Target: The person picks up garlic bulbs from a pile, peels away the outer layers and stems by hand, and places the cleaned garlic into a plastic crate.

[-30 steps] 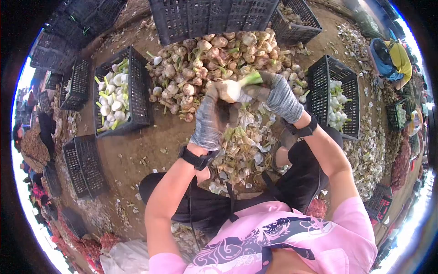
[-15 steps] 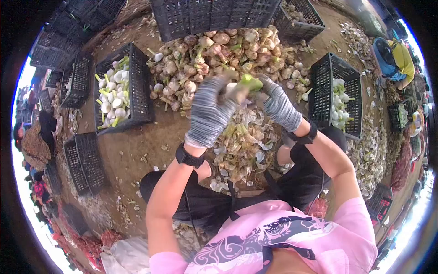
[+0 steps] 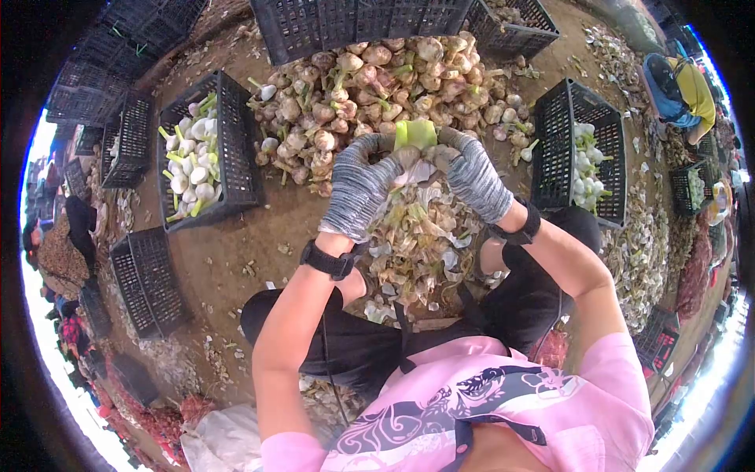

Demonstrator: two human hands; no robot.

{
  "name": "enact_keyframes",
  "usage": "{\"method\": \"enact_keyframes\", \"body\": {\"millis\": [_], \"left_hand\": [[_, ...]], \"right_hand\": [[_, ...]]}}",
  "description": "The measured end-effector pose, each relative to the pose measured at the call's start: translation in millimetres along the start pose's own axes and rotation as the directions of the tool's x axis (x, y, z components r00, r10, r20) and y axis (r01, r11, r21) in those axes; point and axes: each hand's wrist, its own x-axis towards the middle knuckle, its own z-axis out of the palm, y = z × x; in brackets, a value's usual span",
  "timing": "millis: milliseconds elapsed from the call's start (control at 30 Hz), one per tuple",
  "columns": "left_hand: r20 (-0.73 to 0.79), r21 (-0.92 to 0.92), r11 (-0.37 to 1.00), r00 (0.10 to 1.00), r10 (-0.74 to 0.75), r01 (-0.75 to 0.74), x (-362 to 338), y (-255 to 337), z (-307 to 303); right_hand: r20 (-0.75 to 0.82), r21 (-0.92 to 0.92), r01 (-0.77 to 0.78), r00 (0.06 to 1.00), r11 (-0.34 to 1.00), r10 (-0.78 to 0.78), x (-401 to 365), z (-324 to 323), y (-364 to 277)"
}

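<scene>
Between my gloved hands, over the near edge of a heap of unpeeled garlic (image 3: 354, 102), is a garlic bulb (image 3: 415, 134) with a thick, pale green stem. My left hand (image 3: 360, 185) is closed on its left side, fingers curled. From the right, my right hand (image 3: 478, 175) pinches it, thumb and fingers together. Loose whitish skin hangs under the bulb, and the gloves hide much of it. Below my hands lies a pile of peeled-off garlic skins (image 3: 417, 244).
Black crates of cleaned white garlic stand at left (image 3: 240, 149) and right (image 3: 554, 149). A large black crate (image 3: 354, 23) sits behind the heap. Another crate (image 3: 149, 283) rests at lower left. A person in yellow and blue (image 3: 692, 94) is at far right.
The garlic bulb's stem has turned from pointing sideways to upright, facing away from me. My hands have come into a steadier hold around it, and loose skin now hangs below.
</scene>
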Motion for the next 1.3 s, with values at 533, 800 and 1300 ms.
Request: {"method": "enact_keyframes", "body": {"millis": [533, 800, 1300], "left_hand": [[0.146, -0.185, 0.965, 0.976, -0.160, 0.186, 1.6, -3.8, -3.2], [0.125, -0.336, 0.936, 0.990, -0.069, 0.108, 3.0, -11.5, -3.8], [-0.060, -0.557, 0.830, 0.995, -0.080, 0.033, -2.1, -3.3, 4.7]], "right_hand": [[-0.061, 0.039, 0.044, 0.997, 0.998, -0.042, -0.7, 7.6, -1.7], [0.071, 0.099, -0.003, 0.997, 0.995, -0.004, 3.9, -7.9, -13.0], [-0.030, 0.147, 0.330, 0.944, 0.932, -0.329, -1.2, 2.9, -1.5]]}}
